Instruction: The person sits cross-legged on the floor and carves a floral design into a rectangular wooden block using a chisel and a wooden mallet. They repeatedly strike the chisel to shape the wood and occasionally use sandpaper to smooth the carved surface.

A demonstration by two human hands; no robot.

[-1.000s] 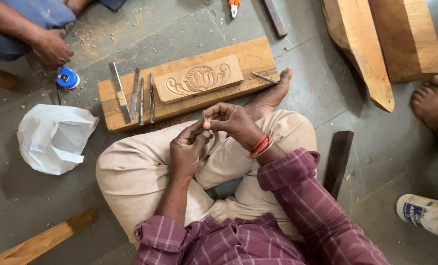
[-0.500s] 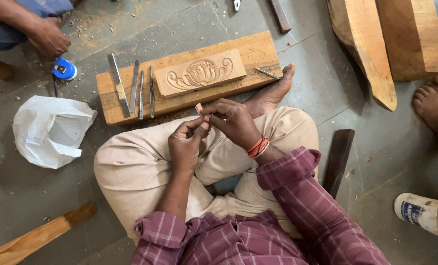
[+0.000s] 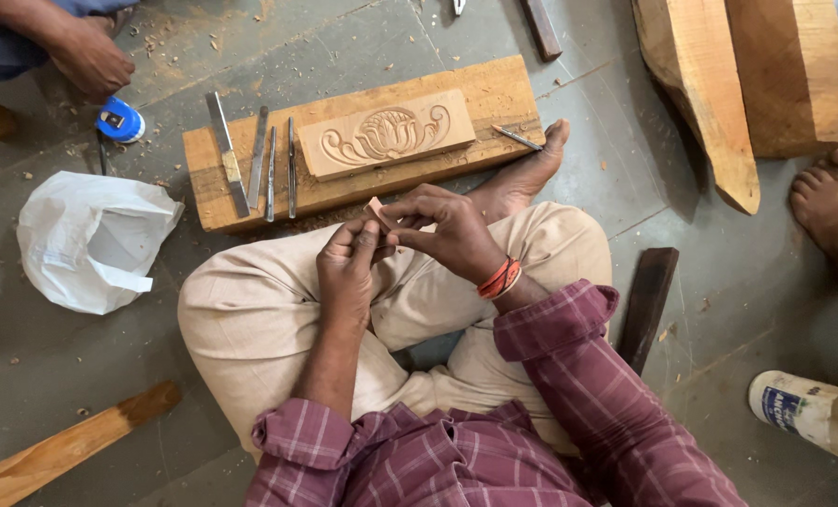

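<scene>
Pale wood: a small strip (image 3: pixel 378 212) is pinched between the left hand (image 3: pixel 346 272) and right hand (image 3: pixel 447 230), fingers closed on it, just before the carved panel (image 3: pixel 386 133), chisels (image 3: pixel 254 161) within reach.

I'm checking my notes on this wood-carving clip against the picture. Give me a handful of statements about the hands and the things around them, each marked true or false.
1. Both hands meet over the lap, the left hand and right hand pinching a small pale piece. True.
2. The carved panel lies on the bare floor. False: it rests on a thick wooden block.
3. Several metal chisels lie on the block, left of the panel. True.
4. The white plastic bag sits on the block. False: it is on the floor, left of the knee.
5. A blue tape measure lies near another person's hand. True.
</scene>
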